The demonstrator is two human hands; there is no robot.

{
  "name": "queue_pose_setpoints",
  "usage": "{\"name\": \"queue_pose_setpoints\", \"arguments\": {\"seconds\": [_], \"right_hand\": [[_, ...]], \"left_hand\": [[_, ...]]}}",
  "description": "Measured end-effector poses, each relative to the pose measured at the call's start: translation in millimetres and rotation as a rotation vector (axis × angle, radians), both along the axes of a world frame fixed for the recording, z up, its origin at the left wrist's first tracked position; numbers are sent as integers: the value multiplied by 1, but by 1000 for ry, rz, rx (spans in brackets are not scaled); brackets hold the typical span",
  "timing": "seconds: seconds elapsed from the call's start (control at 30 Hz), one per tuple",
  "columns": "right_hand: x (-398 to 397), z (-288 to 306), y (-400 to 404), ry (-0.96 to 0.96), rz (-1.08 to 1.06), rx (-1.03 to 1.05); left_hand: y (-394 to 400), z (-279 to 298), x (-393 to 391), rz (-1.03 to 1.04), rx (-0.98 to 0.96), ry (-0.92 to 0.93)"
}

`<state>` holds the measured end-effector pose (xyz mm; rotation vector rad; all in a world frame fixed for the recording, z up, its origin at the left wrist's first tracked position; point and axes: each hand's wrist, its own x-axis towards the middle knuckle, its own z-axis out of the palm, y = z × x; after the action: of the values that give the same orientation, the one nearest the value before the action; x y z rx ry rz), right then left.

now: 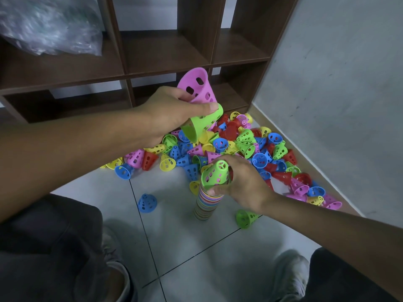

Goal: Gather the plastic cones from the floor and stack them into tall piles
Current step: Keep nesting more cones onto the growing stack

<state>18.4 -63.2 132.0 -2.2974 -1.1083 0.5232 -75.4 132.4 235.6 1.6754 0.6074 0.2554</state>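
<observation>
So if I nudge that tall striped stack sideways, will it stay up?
Probably not. The stack is tall on a narrow base, so it likely tips. The right hand gripping its green top cone steadies it; nested perforated cones look light.

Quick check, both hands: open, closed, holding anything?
Left hand: grips a pink cone and a green cone.
Right hand: grips the green top cone on the stack.
</observation>
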Motion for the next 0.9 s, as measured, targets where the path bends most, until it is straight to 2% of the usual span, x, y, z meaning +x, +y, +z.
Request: {"name": "queue_pose_setpoints", "arguments": {"seconds": [0.1, 0.37, 0.63, 0.77, 0.9], "right_hand": [[0, 11, 0, 87, 23, 54], [-9, 69, 11, 456, -59, 367], [-6, 80, 17, 846, -266, 430], [-1, 77, 17, 934, -285, 451], [4, 75, 17, 942, -242, 440]], "left_hand": [[-2, -1, 0, -7, 24, 4], [-13, -2, -1, -46, 85, 37], [-27, -2, -1, -87, 253, 31], [-32, -5, -1, -113, 266, -15], [-33, -2, -2, -177, 213, 9]]}}
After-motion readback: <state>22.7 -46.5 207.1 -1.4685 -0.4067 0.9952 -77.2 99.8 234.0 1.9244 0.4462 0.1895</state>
